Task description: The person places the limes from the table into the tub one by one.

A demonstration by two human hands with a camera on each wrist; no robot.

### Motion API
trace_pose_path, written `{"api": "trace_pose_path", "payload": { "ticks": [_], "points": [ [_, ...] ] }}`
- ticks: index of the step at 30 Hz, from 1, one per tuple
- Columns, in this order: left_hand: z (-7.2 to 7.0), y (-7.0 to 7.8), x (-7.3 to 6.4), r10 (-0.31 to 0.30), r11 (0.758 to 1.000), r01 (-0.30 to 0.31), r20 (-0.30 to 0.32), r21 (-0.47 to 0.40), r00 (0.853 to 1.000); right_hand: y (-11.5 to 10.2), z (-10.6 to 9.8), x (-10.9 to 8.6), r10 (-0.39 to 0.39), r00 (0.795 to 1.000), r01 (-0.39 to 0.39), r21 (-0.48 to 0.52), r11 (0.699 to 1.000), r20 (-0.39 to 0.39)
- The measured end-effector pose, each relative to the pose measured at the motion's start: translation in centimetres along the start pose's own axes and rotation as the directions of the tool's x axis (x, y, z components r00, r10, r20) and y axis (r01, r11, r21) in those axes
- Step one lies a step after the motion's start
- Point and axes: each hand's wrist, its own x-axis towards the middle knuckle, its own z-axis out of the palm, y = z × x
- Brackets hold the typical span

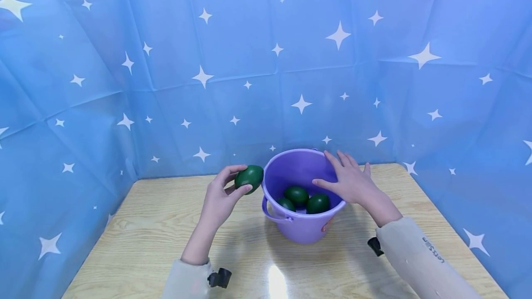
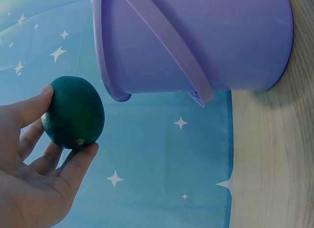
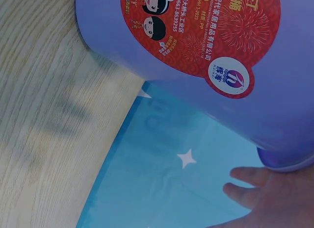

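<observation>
My left hand [image 1: 220, 197] holds a dark green avocado [image 1: 249, 177] between thumb and fingertips, just left of the rim of a purple bucket [image 1: 301, 230]. In the left wrist view the avocado [image 2: 74, 113] shows a small pale stem spot, and the bucket's side lies beyond it. Three more green avocados [image 1: 297, 195] lie at the bottom of the bucket. At the bucket's right rim is my right hand [image 1: 351, 181], its fingers spread and fairly straight, the thumb reaching over the opening. Fingers [image 3: 252, 176] show right beside the rim in the right wrist view.
The bucket stands on a light wood-grain table [image 1: 166, 225]. Its handle [image 1: 272, 213] hangs down on the left side. A red label [image 3: 196, 37] covers part of its outer wall. Behind and beside the table hangs a blue cloth [image 1: 232, 59] with white stars.
</observation>
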Motion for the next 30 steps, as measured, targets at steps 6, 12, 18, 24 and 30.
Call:
{"api": "trace_pose_path", "payload": {
  "ticks": [6,12,18,24,30],
  "points": [
    [0.13,0.14,0.03,0.014,1.000,-0.013,0.009,-0.018,1.000,-0.01,-0.01,-0.01,-0.001,1.000,0.001,0.001,1.000,-0.001],
    [0.39,0.36,0.03,0.014,1.000,-0.014,0.013,-0.020,1.000,-0.09,-0.05,-0.08,-0.001,1.000,0.001,0.007,1.000,-0.001],
    [0.59,0.71,-0.02,0.027,0.999,-0.027,0.018,-0.022,0.999,-0.16,-0.13,-0.14,0.001,1.000,-0.001,0.003,1.000,-0.002],
    [0.75,0.94,-0.05,0.033,0.999,-0.032,0.027,-0.019,0.999,-0.22,-0.23,-0.18,0.000,1.000,0.000,0.009,1.000,0.002],
    [0.97,1.00,0.03,0.050,0.999,-0.049,0.039,-0.016,0.998,-0.33,-0.29,-0.23,0.000,1.000,0.000,0.005,1.000,0.005]
  ]
}}
